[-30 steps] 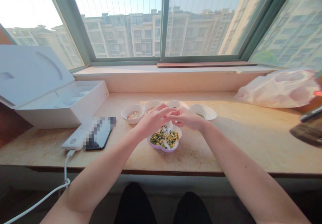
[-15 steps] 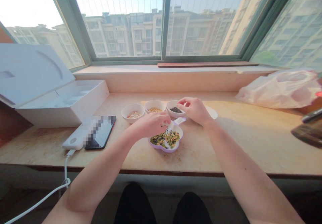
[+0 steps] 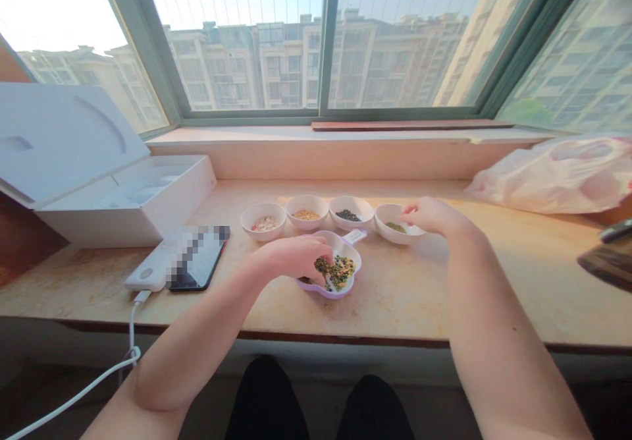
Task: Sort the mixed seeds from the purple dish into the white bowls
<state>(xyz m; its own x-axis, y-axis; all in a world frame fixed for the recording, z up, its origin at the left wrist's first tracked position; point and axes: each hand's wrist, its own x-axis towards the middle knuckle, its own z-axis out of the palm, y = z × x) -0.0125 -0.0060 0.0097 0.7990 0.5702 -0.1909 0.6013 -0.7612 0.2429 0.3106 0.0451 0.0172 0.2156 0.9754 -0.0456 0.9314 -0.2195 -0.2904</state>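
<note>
Under the bunched fingers of the left hand (image 3: 291, 259), mixed beans (image 3: 340, 272), partly hidden, lie in a purple dish (image 3: 328, 293); the fingers of the right hand (image 3: 429, 216), seemingly pinched, sit above a white bowl (image 3: 390, 236).

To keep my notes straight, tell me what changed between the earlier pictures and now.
The right hand moved rightward, from over the bowl of black seeds to the rim of the bowl of green seeds. The left hand dropped from above the purple-edged plate down into the mixed seeds on it. The bowls, the plate and the open white box stayed where they were.
</note>
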